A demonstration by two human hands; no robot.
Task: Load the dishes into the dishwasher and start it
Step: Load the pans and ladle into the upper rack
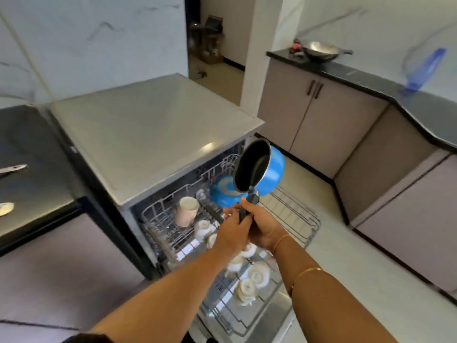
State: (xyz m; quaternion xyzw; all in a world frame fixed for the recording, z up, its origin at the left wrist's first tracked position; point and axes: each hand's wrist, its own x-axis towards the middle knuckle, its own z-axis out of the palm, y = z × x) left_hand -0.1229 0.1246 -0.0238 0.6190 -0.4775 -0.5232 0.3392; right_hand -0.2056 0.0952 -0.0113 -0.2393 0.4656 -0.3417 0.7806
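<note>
Saucepan (271,169) is held tilted above the dishwasher rack (304,219), just beyond both hands. Its black handle (245,211) is gripped by left hand (231,235) and right hand (265,232) together.

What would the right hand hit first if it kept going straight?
Probably the upturned blue pan in the rack, just beyond the saucepan the right hand holds, though depth is unclear.

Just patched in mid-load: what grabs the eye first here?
The left hand and right hand hold a tilted blue saucepan up by its black handle above the pulled-out dishwasher rack. Behind it a second blue pot lies bottom-up in the rack, a pale cup to its left.
</note>
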